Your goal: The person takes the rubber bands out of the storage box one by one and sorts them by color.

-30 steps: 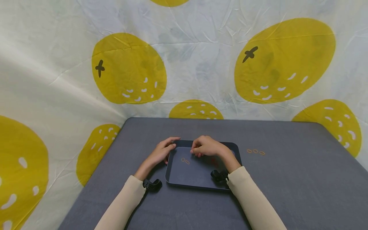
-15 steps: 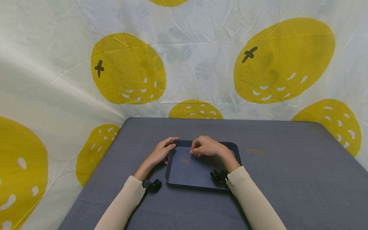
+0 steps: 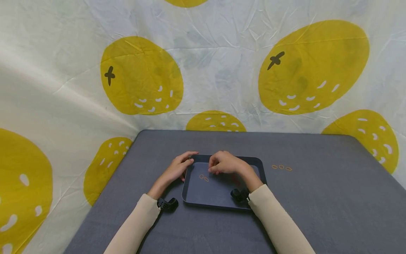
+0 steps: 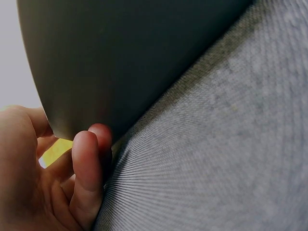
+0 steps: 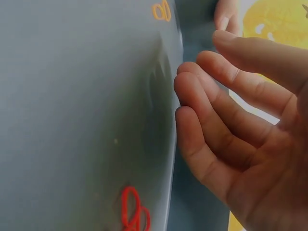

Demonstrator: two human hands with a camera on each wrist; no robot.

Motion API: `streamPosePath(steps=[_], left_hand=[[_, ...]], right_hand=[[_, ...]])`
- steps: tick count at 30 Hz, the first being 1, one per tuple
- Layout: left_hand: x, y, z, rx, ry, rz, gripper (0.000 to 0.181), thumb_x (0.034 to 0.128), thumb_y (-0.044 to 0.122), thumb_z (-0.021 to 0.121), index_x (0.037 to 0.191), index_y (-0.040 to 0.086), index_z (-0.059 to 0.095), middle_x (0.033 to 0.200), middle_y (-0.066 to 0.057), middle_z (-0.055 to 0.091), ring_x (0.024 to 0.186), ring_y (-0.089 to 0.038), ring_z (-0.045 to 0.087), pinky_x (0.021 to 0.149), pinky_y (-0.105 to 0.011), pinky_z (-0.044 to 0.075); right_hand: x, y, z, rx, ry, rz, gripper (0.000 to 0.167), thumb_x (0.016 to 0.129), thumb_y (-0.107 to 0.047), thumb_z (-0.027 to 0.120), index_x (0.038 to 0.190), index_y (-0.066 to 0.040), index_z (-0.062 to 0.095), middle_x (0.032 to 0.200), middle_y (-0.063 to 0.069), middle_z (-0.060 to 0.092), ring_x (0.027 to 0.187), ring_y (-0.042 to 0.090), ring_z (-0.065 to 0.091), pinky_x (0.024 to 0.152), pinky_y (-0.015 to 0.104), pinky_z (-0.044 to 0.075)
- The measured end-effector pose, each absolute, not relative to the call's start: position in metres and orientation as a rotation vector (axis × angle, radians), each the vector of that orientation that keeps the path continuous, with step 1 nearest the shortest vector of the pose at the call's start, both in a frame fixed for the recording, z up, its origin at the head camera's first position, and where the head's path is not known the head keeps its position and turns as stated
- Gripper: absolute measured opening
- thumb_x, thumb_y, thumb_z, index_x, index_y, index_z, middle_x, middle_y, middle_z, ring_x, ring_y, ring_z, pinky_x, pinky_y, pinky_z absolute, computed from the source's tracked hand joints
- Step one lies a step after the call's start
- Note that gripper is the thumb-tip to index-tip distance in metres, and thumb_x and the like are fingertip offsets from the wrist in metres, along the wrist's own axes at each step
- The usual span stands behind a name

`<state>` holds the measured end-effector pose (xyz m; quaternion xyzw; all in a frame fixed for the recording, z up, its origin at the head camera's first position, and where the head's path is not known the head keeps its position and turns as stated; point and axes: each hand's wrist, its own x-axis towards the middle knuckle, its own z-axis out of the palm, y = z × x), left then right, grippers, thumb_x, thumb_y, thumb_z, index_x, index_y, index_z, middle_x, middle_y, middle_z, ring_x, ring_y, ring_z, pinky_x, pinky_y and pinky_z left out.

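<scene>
My left hand (image 3: pixel 180 166) grips the far left corner of a dark grey tray (image 3: pixel 215 205), thumb over the rim and fingers outside. In the left wrist view the fingers bend against the tray's outer wall (image 4: pixel 110 57). Over the tray's far half hovers my right hand (image 3: pixel 226 163), fingers loosely bent. The right wrist view shows nothing between its thumb and fingertips. Two small orange loops, looking like rubber bands (image 5: pixel 163 12), lie side by side in the tray, left of the right hand. Red loops (image 5: pixel 136 211) lie in the tray too, partly hidden under the right forearm in the head view.
Several orange loops (image 3: pixel 281 165) lie in a short row on the grey tabletop (image 3: pixel 317 197), right of the tray. A white cloth (image 3: pixel 219 77) with big yellow fruit prints hangs behind and to the left of the table.
My right hand has shifted slightly left and toward me above the tray. The left hand, tray and loops stay where they were.
</scene>
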<state>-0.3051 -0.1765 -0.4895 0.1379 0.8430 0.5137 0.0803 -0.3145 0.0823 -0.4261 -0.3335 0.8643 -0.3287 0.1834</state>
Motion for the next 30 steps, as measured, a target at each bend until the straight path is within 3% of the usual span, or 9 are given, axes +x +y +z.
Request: streamPosePath(steps=[15, 30], left_hand=[[-0.304, -0.178, -0.491, 0.423, 2.527, 1.537, 0.040, 0.1103, 0.029, 0.049, 0.149, 0.034, 0.055, 0.107, -0.015, 0.063, 0.042, -0.018, 0.054, 0.044, -0.039, 0.054], [-0.304, -0.177, -0.491, 0.433, 2.542, 1.521, 0.039, 0.1107, 0.028, 0.048, 0.148, 0.034, 0.056, 0.106, -0.016, 0.061, 0.043, -0.018, 0.053, 0.044, -0.040, 0.055]], right_hand=[[-0.306, 0.065, -0.431, -0.989, 2.458, -0.824, 0.003, 0.090, -0.012, 0.078, 0.091, -0.009, 0.077, 0.080, -0.002, 0.075, 0.066, 0.007, 0.062, 0.061, 0.023, 0.051], [-0.305, 0.058, -0.438, -0.969, 2.519, -0.755, 0.006, 0.086, -0.012, 0.083, 0.086, -0.012, 0.077, 0.078, -0.003, 0.073, 0.067, 0.008, 0.061, 0.065, 0.024, 0.052]])
